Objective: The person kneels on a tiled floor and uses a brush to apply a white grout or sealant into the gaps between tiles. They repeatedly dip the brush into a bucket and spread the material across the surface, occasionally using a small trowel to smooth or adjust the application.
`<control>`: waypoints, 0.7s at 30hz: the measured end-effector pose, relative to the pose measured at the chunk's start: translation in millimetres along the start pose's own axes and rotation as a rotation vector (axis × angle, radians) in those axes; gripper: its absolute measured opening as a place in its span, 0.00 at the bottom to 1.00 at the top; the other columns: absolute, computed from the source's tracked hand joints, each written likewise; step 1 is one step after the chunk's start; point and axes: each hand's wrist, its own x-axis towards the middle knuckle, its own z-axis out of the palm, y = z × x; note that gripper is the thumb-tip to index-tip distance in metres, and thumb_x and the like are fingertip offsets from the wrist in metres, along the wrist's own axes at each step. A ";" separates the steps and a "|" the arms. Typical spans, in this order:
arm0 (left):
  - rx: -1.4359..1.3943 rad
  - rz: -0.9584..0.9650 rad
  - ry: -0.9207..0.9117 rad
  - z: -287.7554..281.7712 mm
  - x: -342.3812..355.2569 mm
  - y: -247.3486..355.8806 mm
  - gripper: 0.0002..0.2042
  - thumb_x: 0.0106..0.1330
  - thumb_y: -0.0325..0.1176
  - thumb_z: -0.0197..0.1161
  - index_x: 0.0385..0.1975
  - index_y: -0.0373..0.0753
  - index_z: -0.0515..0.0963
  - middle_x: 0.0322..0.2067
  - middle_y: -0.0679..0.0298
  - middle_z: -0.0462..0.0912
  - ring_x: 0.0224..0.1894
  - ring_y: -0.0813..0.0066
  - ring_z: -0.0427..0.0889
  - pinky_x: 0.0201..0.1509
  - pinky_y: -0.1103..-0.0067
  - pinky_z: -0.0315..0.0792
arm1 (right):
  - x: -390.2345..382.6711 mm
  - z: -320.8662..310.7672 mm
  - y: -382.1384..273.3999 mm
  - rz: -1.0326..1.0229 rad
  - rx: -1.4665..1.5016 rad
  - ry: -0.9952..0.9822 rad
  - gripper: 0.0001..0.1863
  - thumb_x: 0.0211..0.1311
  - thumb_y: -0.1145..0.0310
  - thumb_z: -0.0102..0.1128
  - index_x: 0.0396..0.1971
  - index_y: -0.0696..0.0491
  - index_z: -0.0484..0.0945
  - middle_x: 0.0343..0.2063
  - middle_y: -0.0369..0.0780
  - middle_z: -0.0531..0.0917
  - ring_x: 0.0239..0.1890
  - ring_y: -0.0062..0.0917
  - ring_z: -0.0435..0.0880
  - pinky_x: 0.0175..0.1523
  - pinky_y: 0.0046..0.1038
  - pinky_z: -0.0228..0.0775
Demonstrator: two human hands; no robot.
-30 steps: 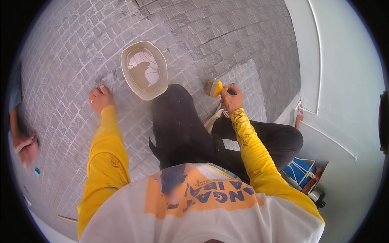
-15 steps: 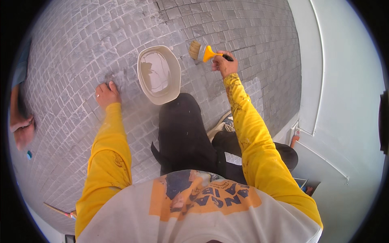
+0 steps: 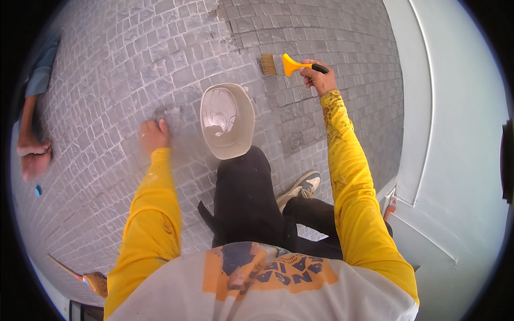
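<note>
My right hand (image 3: 320, 78) grips the handle of a yellow and black paintbrush (image 3: 290, 65). Its wide tan bristles point left, over or on the grey paving where paler and darker stones meet; contact cannot be made out. Left of the brush and just beyond my dark-trousered knee stands a whitish plastic tub (image 3: 244, 119) with pale liquid inside. My left hand (image 3: 154, 136) is down at the paving left of the tub, fingers curled, slightly blurred. A dark grey patch shows just past its fingertips; whatever those fingers hold is hidden.
Grey stone-block paving (image 3: 155, 69) spreads all round. A pale wall (image 3: 460, 134) with thin pipes rises on the right. Another person's bare feet (image 3: 35, 155) are at the far left, near a small blue cap (image 3: 38, 190). A broom (image 3: 95, 282) lies lower left.
The brush has moved farther ahead of the tub with my right hand. My left hand has shifted slightly forward beside the tub. The view has shifted, and more of the broom shows.
</note>
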 end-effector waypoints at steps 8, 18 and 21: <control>-0.021 0.018 0.058 -2.1 -0.7 3.8 0.17 0.68 0.47 0.54 0.35 0.36 0.74 0.39 0.49 0.77 0.43 0.45 0.75 0.46 0.56 0.70 | 56.5 26.8 -24.2 0.038 -0.034 -0.091 0.15 0.48 0.73 0.64 0.39 0.55 0.85 0.22 0.37 0.83 0.19 0.20 0.79 0.28 0.22 0.74; -0.037 0.022 0.075 -2.8 1.4 6.0 0.18 0.68 0.47 0.53 0.32 0.35 0.74 0.35 0.46 0.76 0.41 0.42 0.75 0.44 0.54 0.69 | -136.4 1.3 55.3 -0.306 -0.782 -0.303 0.13 0.51 0.69 0.62 0.39 0.49 0.84 0.31 0.48 0.85 0.37 0.45 0.85 0.44 0.37 0.77; -0.041 0.020 0.072 -3.2 1.5 6.2 0.18 0.67 0.48 0.54 0.31 0.35 0.74 0.34 0.46 0.76 0.40 0.42 0.76 0.43 0.54 0.68 | -133.1 -22.9 41.9 -0.142 -0.799 -0.399 0.12 0.51 0.68 0.62 0.38 0.48 0.85 0.29 0.47 0.85 0.36 0.43 0.86 0.43 0.36 0.77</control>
